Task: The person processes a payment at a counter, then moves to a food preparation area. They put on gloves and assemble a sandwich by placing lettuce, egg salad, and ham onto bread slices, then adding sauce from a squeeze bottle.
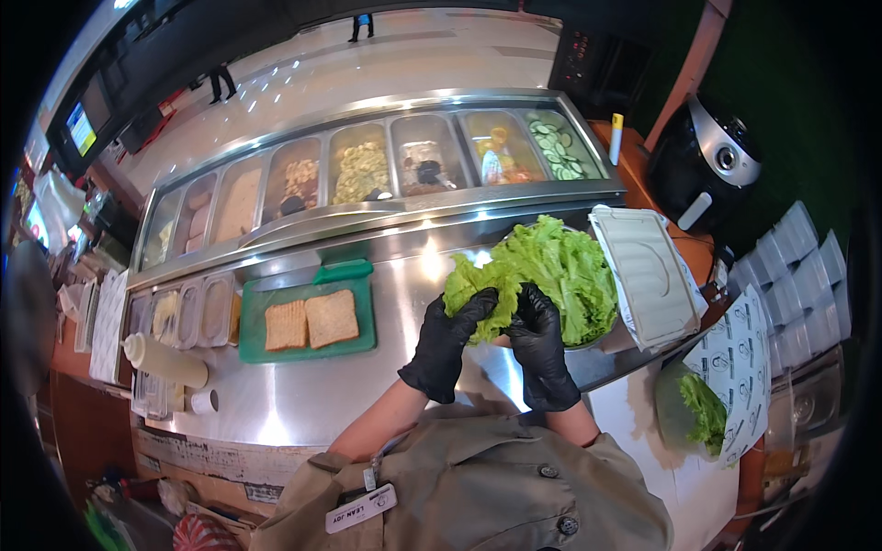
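Observation:
Both my hands wear black gloves and pinch a green lettuce leaf (472, 279) above the steel counter (310, 406). My left hand (451, 337) grips its left side; my right hand (543, 348) holds the other edge. Directly behind the fingers, a heap of curly lettuce (572, 275) fills a round container mostly hidden by the leaves. To the left lies a green cutting board (306, 352) with two bread slices side by side, a ridged one (286, 326) and a smoother one (332, 318). A green-handled knife (342, 271) rests along the board's far edge.
Beyond the counter runs a steel topping rail (386, 206) with pans of food, including sliced cucumber (555, 148). A squeeze bottle (165, 360) stands left. On the right are a lidded tub (648, 275), printed paper (741, 358) beside more lettuce (703, 417), stacked plastic containers (792, 275) and an air fryer (703, 165).

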### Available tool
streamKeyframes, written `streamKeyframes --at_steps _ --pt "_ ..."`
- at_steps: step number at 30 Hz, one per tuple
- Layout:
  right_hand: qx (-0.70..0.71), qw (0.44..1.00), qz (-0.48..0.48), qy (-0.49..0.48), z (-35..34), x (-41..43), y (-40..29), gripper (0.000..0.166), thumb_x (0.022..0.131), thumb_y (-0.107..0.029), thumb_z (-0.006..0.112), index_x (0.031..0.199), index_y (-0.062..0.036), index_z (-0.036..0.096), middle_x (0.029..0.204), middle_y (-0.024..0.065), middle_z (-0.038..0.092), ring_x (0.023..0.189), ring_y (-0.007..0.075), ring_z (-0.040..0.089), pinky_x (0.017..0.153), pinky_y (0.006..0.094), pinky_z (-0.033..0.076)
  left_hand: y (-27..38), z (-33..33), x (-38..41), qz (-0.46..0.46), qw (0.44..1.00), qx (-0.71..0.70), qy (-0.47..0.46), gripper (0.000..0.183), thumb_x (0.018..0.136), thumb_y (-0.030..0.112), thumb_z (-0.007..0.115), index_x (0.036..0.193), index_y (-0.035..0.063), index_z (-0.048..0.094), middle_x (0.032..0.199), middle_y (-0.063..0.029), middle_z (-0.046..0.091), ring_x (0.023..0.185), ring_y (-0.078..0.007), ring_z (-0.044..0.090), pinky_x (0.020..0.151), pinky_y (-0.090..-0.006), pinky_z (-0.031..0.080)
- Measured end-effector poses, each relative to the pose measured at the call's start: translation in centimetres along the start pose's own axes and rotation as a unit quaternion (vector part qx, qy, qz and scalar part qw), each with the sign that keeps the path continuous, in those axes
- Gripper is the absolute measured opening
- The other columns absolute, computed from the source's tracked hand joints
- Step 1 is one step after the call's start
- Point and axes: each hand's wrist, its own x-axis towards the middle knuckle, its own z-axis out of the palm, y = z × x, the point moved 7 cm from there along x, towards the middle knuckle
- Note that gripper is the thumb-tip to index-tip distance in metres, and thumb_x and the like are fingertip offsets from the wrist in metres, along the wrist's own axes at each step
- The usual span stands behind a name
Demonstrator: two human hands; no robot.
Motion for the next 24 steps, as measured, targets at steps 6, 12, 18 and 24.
streamKeyframes --at_steps 6,12,18,24 --pt "0.164 0.974 0.092 -0.128 6.9 -1.6 2.8 0.035 0.090 -0.022 0.053 0.120 -0.0047 0.048 0.108 0.0096 0.058 0.092 0.0205 0.060 0.072 0.0351 0.054 4.3 -6.6 -1.6 0.133 0.983 0.095 0.083 0.022 0.082 0.010 0.063 0.102 0.0002 0.060 0.091 -0.0052 0.065 0.079 -0.0114 0.061 0.069 -0.0239 0.049" --pt "0.090 0.973 0.149 -0.153 17.1 -2.9 6.3 0.047 0.082 -0.014 0.063 0.123 -0.0040 0.044 0.112 0.0077 0.056 0.093 0.0178 0.059 0.077 0.0314 0.051 8.2 -14.4 -5.4 0.267 0.914 0.271 0.141 0.027 0.078 -0.001 0.065 0.105 0.0010 0.060 0.096 -0.0049 0.065 0.086 -0.0105 0.060 0.078 -0.0259 0.048" --pt "0.065 0.946 0.274 -0.162 24.5 -3.7 11.4 0.040 0.073 0.007 0.064 0.111 -0.0019 0.052 0.099 0.0054 0.060 0.084 0.0122 0.059 0.076 0.0255 0.049 10.6 -23.5 -6.9 0.234 0.944 0.224 0.070 0.077 0.075 -0.003 0.066 0.138 0.0048 0.023 0.122 -0.0090 0.048 0.109 -0.0162 0.050 0.088 -0.0301 0.045" --pt "0.009 0.973 0.079 -0.219 31.5 -2.3 17.1 0.039 0.073 0.009 0.062 0.107 -0.0036 0.051 0.098 0.0016 0.057 0.090 0.0103 0.055 0.077 0.0230 0.045 13.3 -31.6 -7.0 0.287 0.916 0.259 0.109 0.099 0.070 -0.004 0.067 0.143 0.0133 0.003 0.129 -0.0143 0.042 0.107 -0.0205 0.052 0.087 -0.0316 0.046"
